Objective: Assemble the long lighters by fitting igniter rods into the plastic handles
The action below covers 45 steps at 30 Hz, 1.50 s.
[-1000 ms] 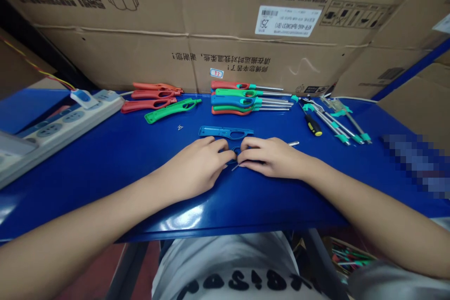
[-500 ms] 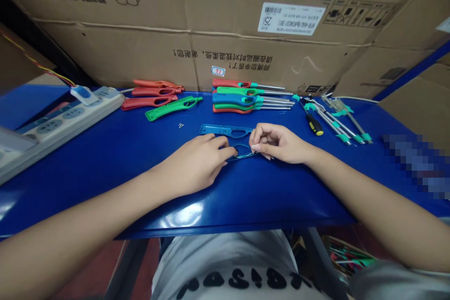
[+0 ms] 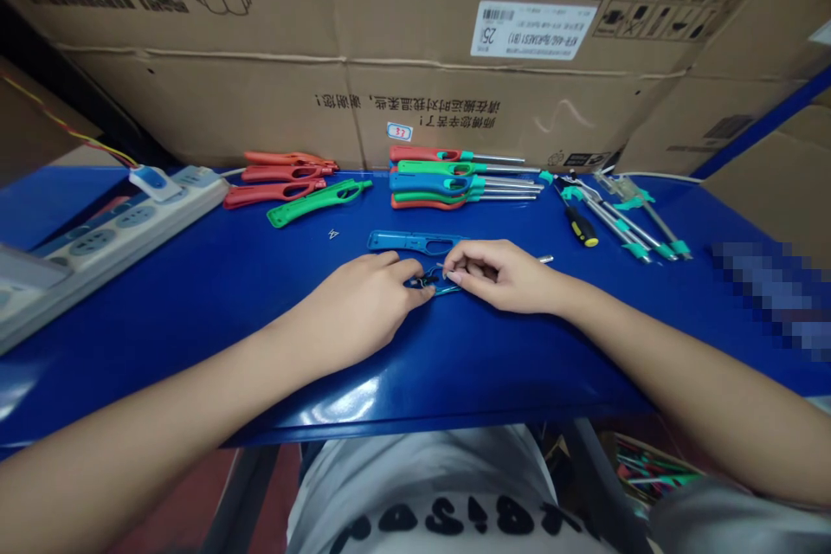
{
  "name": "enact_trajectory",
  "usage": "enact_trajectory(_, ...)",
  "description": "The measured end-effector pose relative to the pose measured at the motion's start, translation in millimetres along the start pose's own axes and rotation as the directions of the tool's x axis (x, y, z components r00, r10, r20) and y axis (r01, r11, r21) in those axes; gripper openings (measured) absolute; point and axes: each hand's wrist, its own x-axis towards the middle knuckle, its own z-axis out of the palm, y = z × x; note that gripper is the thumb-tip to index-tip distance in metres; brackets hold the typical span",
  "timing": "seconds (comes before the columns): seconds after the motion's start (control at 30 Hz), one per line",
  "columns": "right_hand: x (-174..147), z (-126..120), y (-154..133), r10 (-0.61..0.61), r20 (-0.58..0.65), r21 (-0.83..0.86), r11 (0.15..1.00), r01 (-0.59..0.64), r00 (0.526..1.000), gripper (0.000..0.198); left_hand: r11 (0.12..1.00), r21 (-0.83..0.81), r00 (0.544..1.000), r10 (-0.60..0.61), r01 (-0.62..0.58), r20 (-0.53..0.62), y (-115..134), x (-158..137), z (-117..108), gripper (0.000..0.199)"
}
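My left hand (image 3: 367, 303) is closed on the left part of a blue lighter shell (image 3: 447, 286), held low over the table. Small black parts and thin wire show at its fingertips. My right hand (image 3: 506, 277) pinches at the same shell; a tiny, thin piece shows by its thumb, too small to name. Beyond that hand pokes the end of a metal tube (image 3: 546, 259); the rest is hidden. Just behind the hands lies another blue shell half (image 3: 396, 241). A small bent wire piece (image 3: 333, 234) rests to the left.
Red and green lighter shells (image 3: 318, 201) lie at the back left. Stacked long-nosed lighters (image 3: 432, 183) sit behind the hands. A screwdriver (image 3: 582, 230) and metal tubes with teal ends (image 3: 623, 234) are to the right. A power strip (image 3: 117, 229) stands left, a cardboard box (image 3: 260, 86) behind.
My right hand has shifted slightly left and down. Black parts now show by my left fingertips, and a metal tube end has come into sight beyond my right hand.
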Motion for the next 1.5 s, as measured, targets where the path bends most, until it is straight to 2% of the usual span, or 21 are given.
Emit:
enact_trajectory(0.17, 0, -4, -1, -0.098, 0.08, -0.045, 0.994, 0.102, 0.992, 0.006, 0.998, -0.039, 0.999, -0.038, 0.038, 0.0, 1, -1, 0, 0.038)
enact_trajectory(0.3, -2, -7, 2, -0.085, 0.036, -0.055, 0.995, 0.087, 0.996, 0.008, 0.998, -0.049, 0.999, -0.044, 0.044, -0.001, 1, -1, 1, 0.037)
enact_trajectory(0.5, -4, -11, 3, -0.115, 0.09, -0.08, 0.989, 0.122, 0.989, 0.01, 0.997, -0.075, 0.999, -0.03, 0.028, -0.016, -2, -2, 1, 0.035)
enact_trajectory(0.77, -2, -8, 1, -0.105, 0.05, -0.123, 0.986, 0.111, 0.993, 0.009, 0.995, -0.093, 1.0, -0.024, 0.024, 0.009, -3, -2, -1, 0.036)
enact_trajectory(1.0, 1, -3, -1, -0.046, -0.009, -0.123, 0.991, 0.045, 0.999, 0.01, 0.998, 0.063, 0.998, 0.004, -0.009, 0.069, 5, -3, 1, 0.037)
enact_trajectory(1.37, -3, -12, -2, -0.132, 0.045, -0.018, 0.991, 0.133, 0.99, 0.01, 1.0, 0.031, 0.999, -0.007, 0.006, 0.046, 4, -3, 2, 0.042)
enact_trajectory(1.5, -4, -10, -6, -0.133, 0.012, -0.062, 0.989, 0.134, 0.991, 0.015, 1.0, 0.018, 0.998, -0.02, 0.019, 0.06, 4, -3, 2, 0.042)
